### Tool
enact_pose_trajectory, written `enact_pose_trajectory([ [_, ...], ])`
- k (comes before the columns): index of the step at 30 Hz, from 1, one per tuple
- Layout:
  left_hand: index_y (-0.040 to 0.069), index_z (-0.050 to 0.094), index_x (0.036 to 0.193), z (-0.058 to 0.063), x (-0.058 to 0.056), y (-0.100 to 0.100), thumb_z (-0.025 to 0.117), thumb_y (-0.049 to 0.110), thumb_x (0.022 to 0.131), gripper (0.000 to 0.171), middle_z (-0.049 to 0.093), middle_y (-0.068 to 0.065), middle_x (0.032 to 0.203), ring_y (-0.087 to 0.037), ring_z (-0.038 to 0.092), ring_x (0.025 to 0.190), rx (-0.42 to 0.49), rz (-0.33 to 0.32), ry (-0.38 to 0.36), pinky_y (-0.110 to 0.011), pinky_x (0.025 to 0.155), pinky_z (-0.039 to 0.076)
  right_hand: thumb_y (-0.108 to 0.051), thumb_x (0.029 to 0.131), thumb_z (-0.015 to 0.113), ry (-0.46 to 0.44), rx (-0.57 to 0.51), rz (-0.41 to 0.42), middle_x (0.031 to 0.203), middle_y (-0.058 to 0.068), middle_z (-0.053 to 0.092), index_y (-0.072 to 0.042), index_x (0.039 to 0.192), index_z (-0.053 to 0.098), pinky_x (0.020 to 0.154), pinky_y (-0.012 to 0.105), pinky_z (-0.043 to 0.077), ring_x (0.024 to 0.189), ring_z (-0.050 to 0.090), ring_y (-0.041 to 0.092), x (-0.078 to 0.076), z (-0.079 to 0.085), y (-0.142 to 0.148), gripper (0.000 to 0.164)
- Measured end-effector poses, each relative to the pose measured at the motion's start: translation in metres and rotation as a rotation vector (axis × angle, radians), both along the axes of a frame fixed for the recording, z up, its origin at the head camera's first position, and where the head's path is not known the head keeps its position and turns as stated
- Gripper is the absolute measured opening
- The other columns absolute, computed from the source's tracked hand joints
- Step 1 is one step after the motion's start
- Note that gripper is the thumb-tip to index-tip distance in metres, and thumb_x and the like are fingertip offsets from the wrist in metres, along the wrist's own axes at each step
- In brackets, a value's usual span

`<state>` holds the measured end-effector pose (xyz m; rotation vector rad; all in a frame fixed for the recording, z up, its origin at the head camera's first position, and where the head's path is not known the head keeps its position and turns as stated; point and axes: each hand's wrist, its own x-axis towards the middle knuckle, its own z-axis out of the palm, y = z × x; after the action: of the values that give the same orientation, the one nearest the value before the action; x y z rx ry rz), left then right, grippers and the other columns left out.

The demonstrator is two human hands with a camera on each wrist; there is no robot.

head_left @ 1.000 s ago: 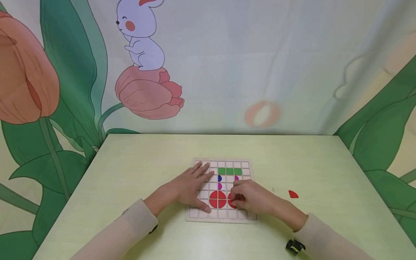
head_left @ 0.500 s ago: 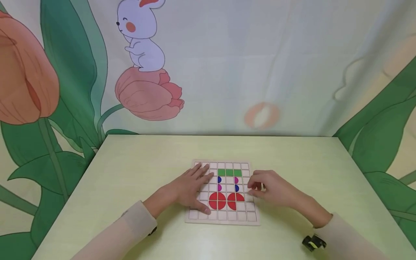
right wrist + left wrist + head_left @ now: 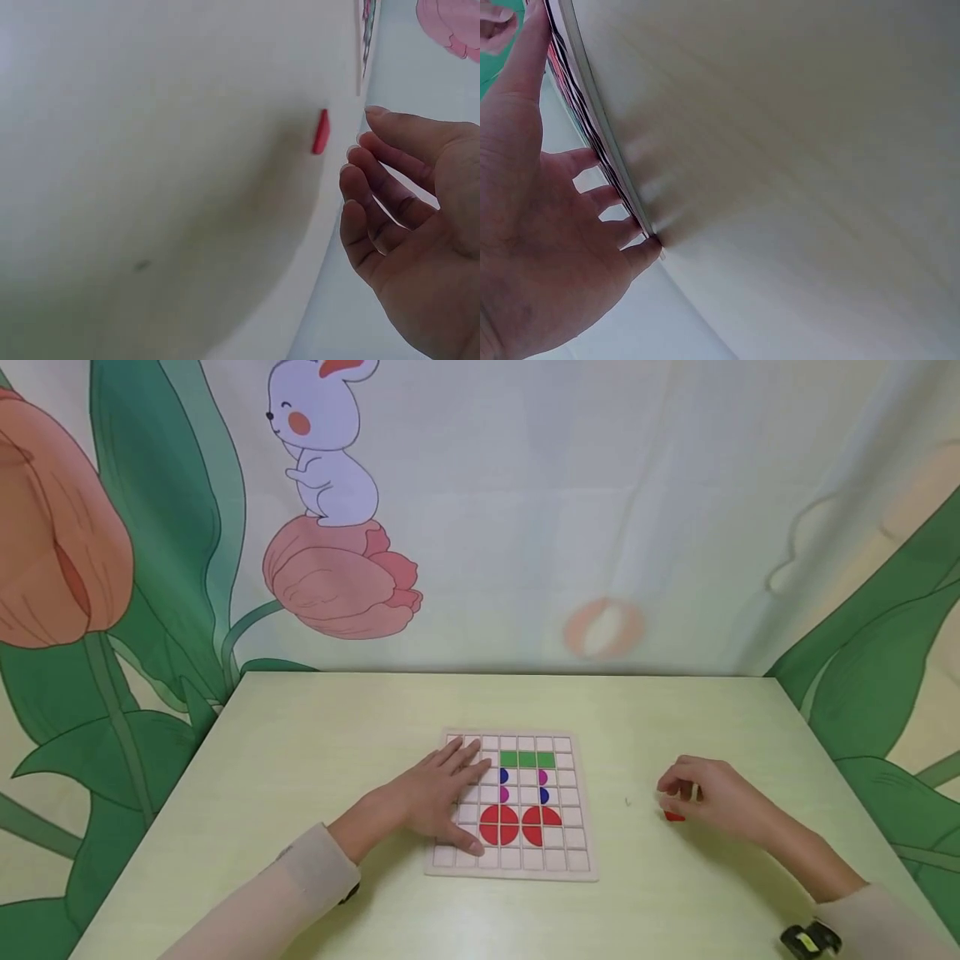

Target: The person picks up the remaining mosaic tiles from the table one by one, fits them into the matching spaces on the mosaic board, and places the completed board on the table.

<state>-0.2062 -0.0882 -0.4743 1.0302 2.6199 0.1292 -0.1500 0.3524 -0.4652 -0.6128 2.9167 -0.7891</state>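
Observation:
A pale wooden grid board lies on the table, and my left hand rests flat on its left side, fingers spread. In the left wrist view the fingertips touch the board's edge. On the board are a row of green squares, small blue and magenta half circles, a full red circle and three red quarter circles. To the right, my right hand hovers over a loose red quarter-circle piece, fingers loosely bent. The right wrist view shows the piece apart from the fingertips.
The pale table extends around the board, with a tiny mark between board and right hand. Behind it hangs a curtain printed with a rabbit and tulips. A black wrist device is strapped at the right sleeve.
My right hand has let go of a blue half circle, now lying in the board's right column, and moved right to above the loose red piece. The left hand has stayed in place.

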Motion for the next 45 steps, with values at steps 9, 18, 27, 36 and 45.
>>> enact_pose_trajectory([
  [9, 0.021, 0.021, 0.171, -0.002, -0.002, -0.002, 0.072, 0.085, 0.076, 0.126, 0.004, -0.008, 0.179, -0.036, -0.001, 0.164, -0.009, 0.007, 0.019, -0.056, 0.131, 0.013, 0.0, 0.086, 0.086, 0.036, -0.053, 0.015, 0.091, -0.01, 0.062, -0.014, 0.102, 0.076, 0.071, 0.023, 0.055, 0.081, 0.058, 0.004, 0.014, -0.02, 0.011, 0.023],
  [18, 0.022, 0.02, 0.172, -0.004, -0.003, 0.0, 0.071, 0.087, 0.075, 0.127, 0.003, -0.006, 0.179, -0.035, -0.003, 0.164, -0.016, 0.008, 0.014, -0.054, 0.131, 0.012, 0.0, 0.087, 0.086, 0.023, -0.025, -0.005, 0.093, -0.009, 0.063, -0.015, 0.102, 0.074, 0.074, 0.023, 0.057, 0.084, 0.058, 0.006, 0.015, -0.023, 0.011, 0.024],
  [27, 0.023, 0.02, 0.172, -0.004, -0.002, 0.0, 0.072, 0.085, 0.075, 0.127, 0.003, -0.007, 0.179, -0.035, -0.002, 0.164, -0.017, 0.015, 0.014, -0.054, 0.131, 0.012, -0.002, 0.09, 0.084, -0.019, -0.027, -0.031, 0.093, -0.008, 0.06, -0.015, 0.101, 0.07, 0.074, 0.024, 0.055, 0.084, 0.057, 0.009, 0.016, -0.022, 0.007, 0.022],
  [36, 0.022, 0.02, 0.172, -0.004, 0.0, 0.001, 0.073, 0.085, 0.075, 0.127, 0.003, -0.007, 0.179, -0.035, -0.003, 0.164, -0.014, 0.013, 0.001, -0.054, 0.131, 0.012, 0.003, 0.089, 0.082, -0.023, -0.061, -0.009, 0.097, -0.005, 0.062, -0.012, 0.112, 0.071, 0.07, 0.023, 0.054, 0.083, 0.057, 0.01, 0.018, -0.021, 0.005, 0.029],
  [45, 0.022, 0.02, 0.172, -0.004, -0.001, 0.002, 0.073, 0.084, 0.075, 0.127, 0.004, -0.007, 0.179, -0.035, -0.002, 0.164, -0.01, 0.019, 0.005, -0.055, 0.131, 0.012, -0.002, 0.09, 0.084, -0.027, -0.049, 0.013, 0.092, -0.011, 0.061, -0.016, 0.109, 0.075, 0.072, 0.023, 0.055, 0.083, 0.057, 0.008, 0.014, -0.023, 0.002, 0.025],
])
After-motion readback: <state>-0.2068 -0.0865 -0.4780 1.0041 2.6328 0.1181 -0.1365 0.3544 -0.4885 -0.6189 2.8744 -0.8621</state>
